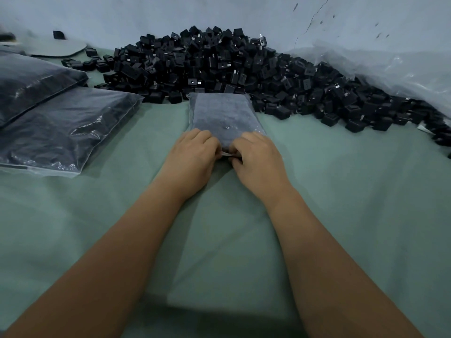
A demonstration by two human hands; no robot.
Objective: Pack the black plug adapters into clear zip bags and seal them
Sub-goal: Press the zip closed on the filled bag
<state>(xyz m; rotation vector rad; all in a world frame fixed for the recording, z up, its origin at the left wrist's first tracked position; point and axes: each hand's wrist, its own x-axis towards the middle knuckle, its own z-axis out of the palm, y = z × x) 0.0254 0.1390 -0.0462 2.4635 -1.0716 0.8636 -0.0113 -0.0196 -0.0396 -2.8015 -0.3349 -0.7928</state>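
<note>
Both hands are down on the green surface (341, 191), close together in the middle. The left hand (192, 157) and the right hand (256, 159) each have their fingers curled in, and they pinch the near edge of a clear zip bag (223, 115) between them. The bag lies flat and points away from the person, and it looks dark and full (I can't make out the single pieces inside). Its far end touches the front of the big heap of black plug adapters (219, 67).

That heap runs along the back by the pale wall (146, 13) and spreads out low to the right. A few loose adapters sit off to the left of it.

On the left side lie two bigger filled bags. The nearer one (61, 132) lies flat, and the farther one (31, 81) is just behind it, partly tucked against it. On the far right, crumpled clear plastic sheeting (390, 67) rests against the wall, just behind the heap.
</note>
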